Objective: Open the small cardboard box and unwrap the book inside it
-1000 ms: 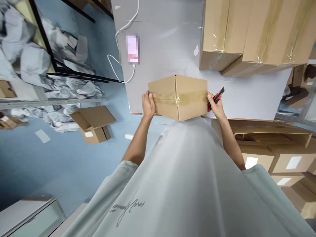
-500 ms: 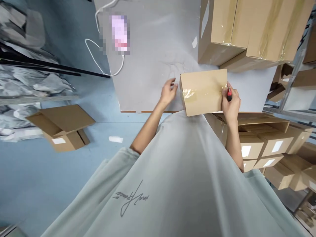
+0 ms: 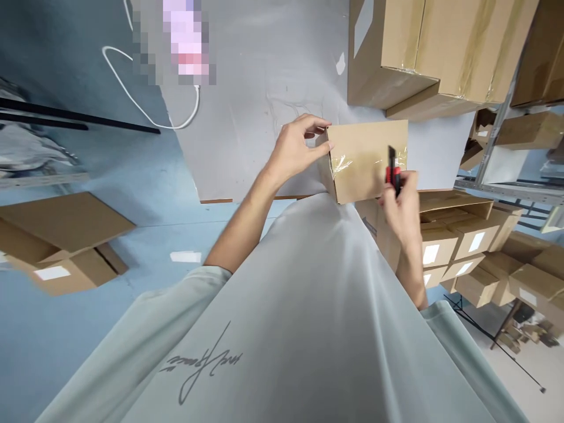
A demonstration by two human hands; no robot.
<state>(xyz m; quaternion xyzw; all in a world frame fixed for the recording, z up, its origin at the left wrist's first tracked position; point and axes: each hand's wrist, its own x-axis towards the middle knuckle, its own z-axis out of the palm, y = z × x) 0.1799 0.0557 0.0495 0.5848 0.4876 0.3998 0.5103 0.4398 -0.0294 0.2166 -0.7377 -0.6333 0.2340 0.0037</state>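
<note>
A small brown carton (image 3: 365,144) with clear tape across its top lies at the near edge of the grey table (image 3: 233,129). My left hand (image 3: 299,147) grips the carton's left upper corner, thumb on the top face and fingers at the far side. In my right hand (image 3: 402,202) is a red and black box cutter (image 3: 393,173), its dark tip pointing away from me above the carton's right part. The right fingers are closed around the cutter's handle.
Large taped cartons (image 3: 462,53) stand at the table's back right. A blurred device (image 3: 183,35) with a white cable lies back left. An open carton (image 3: 70,235) sits on the floor left; boxed cartons (image 3: 458,235) are at right.
My left hand has moved right and taken hold of the carton's left corner. My right hand has shifted from the carton's right edge to over its right part, with the cutter now raised in view.
</note>
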